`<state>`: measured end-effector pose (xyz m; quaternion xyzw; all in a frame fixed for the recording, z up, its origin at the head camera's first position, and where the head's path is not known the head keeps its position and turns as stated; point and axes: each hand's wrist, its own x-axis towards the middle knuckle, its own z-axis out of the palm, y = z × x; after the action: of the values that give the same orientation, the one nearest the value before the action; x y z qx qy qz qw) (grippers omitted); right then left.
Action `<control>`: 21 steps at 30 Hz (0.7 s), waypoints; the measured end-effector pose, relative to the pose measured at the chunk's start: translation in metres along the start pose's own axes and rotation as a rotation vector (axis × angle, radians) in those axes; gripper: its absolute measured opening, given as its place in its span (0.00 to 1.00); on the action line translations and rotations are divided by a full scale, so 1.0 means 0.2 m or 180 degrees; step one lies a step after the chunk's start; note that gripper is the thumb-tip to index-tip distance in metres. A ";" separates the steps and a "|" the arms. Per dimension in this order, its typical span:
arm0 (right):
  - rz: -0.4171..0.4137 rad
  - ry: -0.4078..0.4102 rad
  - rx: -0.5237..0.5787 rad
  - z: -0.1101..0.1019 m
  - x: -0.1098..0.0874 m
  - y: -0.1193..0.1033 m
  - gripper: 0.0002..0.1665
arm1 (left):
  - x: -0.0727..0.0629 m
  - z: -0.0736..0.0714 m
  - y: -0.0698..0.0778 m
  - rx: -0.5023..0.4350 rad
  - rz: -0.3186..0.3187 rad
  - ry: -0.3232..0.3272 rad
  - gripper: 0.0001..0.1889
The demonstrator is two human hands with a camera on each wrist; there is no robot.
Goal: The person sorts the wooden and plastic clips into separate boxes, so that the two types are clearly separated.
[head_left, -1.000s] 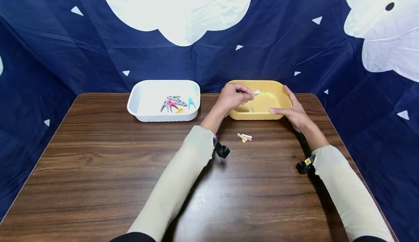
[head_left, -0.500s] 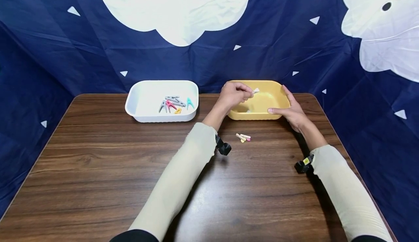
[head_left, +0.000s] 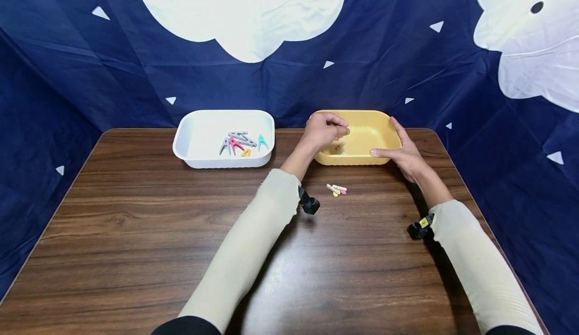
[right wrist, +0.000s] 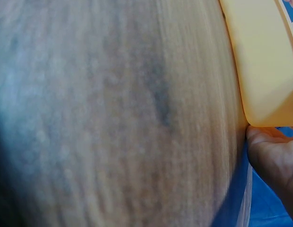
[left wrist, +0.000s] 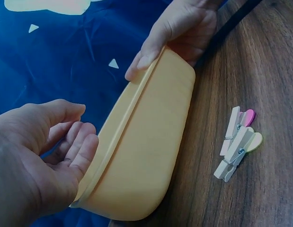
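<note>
My left hand point(head_left: 324, 131) is over the left part of the yellow bin point(head_left: 350, 161). In the left wrist view its fingers are loosely bent, with a gap between thumb and fingertips and nothing held. Below it, small pale clothespins point(head_left: 341, 146) lie in the bin, partly covered by the hand. My right hand point(head_left: 404, 155) grips the bin's right end, thumb along the front rim and fingers round the far corner. On the table in front of the bin lie two wooden clothespins, one with a pink heart point(left wrist: 249, 117) and one with a pale yellow heart point(left wrist: 253, 142).
A white bin point(head_left: 199, 163) stands left of the yellow one, holding several plastic clothespins point(head_left: 242, 141) in grey, pink, teal and yellow. Both bins are near the back edge of the brown wooden table point(head_left: 135, 234). Blue fabric point(head_left: 149, 78) hangs behind and at the sides.
My left hand has let go of the small pale clothespin, which is now in the yellow bin. The right hand keeps its grip on the bin.
</note>
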<state>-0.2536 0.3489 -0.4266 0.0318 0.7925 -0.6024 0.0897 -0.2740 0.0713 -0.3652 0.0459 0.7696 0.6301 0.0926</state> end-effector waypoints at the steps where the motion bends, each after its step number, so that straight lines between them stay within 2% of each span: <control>1: 0.0004 -0.0001 -0.0003 0.00 0.00 0.00 0.77 | 0.00 0.00 0.00 -0.0014 0.0009 -0.0019 0.03; 7: 0.0038 -0.0001 -0.0005 0.00 0.00 0.00 0.77 | -0.02 0.00 0.00 0.0024 0.0117 -0.0208 0.05; 15: 0.0028 0.0021 -0.0016 0.00 0.01 -0.01 0.77 | -0.04 0.01 -0.01 0.0490 0.0333 -0.0334 0.04; 21: 0.0009 0.0011 0.0030 0.00 0.00 -0.01 0.77 | -0.07 0.00 -0.02 0.0647 0.0386 -0.0420 0.04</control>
<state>-0.2546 0.3479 -0.4253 0.0344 0.7898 -0.6059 0.0891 -0.2604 0.0687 -0.3685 0.1428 0.8175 0.5490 0.0997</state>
